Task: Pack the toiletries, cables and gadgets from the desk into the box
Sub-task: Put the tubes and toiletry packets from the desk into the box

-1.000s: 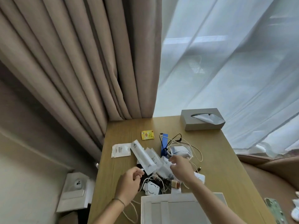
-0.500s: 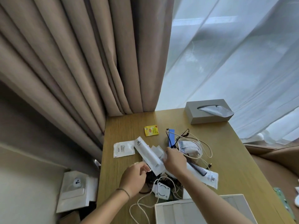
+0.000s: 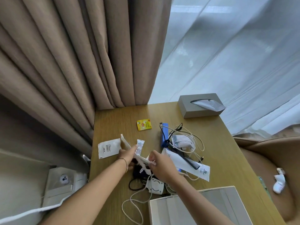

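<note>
Half a second ago both hands were pressed down into the heap near the middle of the worktop (image 3: pixel 113 120); now a bundle of long white paper sachets (image 3: pixel 125 144) and a small white toothpaste-like tube (image 3: pixel 139 146) is raised off the wood and bridged between them. This suggests the first handful of toiletries is gathered and ready to go to the box, whose interior shows nothing packed yet in its visible part.

Near the left edge of the worktop a flat white square sachet (image 3: pixel 108 148) lies alone, just beside the lifted bundle. The left hand (image 3: pixel 127 155) is closed around the far end of the sachets and the tube, fingers wrapped and thumb on top. The right hand (image 3: pixel 159 164) pinches the near end of the same bundle between thumb and fingertips, its other fingers curled; how many packets it holds cannot be told.

Under the hands sit a dark pouch-like item (image 3: pixel 138 172), a white square charger (image 3: pixel 155 186) and a loose cream cable (image 3: pixel 131 207) looping toward the near edge. Toward the far edge lies a yellow tea-bag packet (image 3: pixel 144 125). Right of the hands are a blue flat stick-shaped gadget (image 3: pixel 164 135), tangled cream and black cables (image 3: pixel 193 140), a black comb (image 3: pixel 189 159) resting on a long white packet (image 3: pixel 193 168), and a grey tissue box (image 3: pixel 198 105) at the far right corner. The open white cardboard box (image 3: pixel 201 207) sits at the near right edge, close to the right forearm.
</note>
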Tool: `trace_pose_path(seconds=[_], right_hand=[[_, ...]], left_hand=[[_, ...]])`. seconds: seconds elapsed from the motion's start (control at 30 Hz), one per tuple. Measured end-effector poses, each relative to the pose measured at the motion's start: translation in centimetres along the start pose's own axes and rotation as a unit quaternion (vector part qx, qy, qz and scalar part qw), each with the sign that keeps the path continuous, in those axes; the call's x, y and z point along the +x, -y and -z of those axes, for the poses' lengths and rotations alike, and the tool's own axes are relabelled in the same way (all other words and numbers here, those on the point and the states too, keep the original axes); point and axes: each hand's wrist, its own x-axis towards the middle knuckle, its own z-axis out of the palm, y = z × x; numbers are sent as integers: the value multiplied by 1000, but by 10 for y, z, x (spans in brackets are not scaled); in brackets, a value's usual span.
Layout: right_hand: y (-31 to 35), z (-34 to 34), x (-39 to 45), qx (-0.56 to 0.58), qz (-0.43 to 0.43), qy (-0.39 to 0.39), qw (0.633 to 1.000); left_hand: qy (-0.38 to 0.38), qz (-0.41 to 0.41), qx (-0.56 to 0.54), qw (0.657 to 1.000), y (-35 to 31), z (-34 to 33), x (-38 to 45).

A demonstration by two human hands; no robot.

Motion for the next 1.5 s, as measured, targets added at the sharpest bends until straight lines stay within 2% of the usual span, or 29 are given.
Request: trace_pose_path(seconds=[0.17,0.33,0.5,0.63,0.7,0.8,0.9,1.0,1.13,1.23,1.33,1.4,1.5], right_hand=[[-9,2,-15,-39,16,74,996],[-21,11,-16,-74,4,132,989],[-22,13,-10,-143,-14,119,982],[-19,3,-7,-208,0,53,977],[-20,2,-5,-197,-1,34,980],[-21,8,0,-122,-45,14,991],[-18,25,0,40,-81,-29,996],[-12,52,-20,224,-87,-50,969],[-14,86,-68,388,-45,-66,918],[-27,107,-108,469,-26,-67,880],[-47,118,-142,553,-34,-9,833],[-64,116,-161,563,-42,12,825],[-92,104,-188,536,-44,18,843]], left_hand=[[-16,3,-36,999,2,8,13],[-16,-85,-68,994,-11,23,-1],[15,-140,-149,979,-29,41,-43],[53,-165,-189,966,-27,43,-84],[59,-171,-195,964,-20,39,-103],[61,-174,-191,964,-7,31,-130],[36,-180,-204,962,6,23,-151],[14,-198,-222,955,17,10,-173],[14,-209,-217,953,34,-13,-202],[5,-208,-206,956,53,-33,-218],[-12,-198,-201,959,74,-48,-232],[-14,-189,-197,962,89,-57,-241],[-36,-185,-185,965,107,-65,-249]])
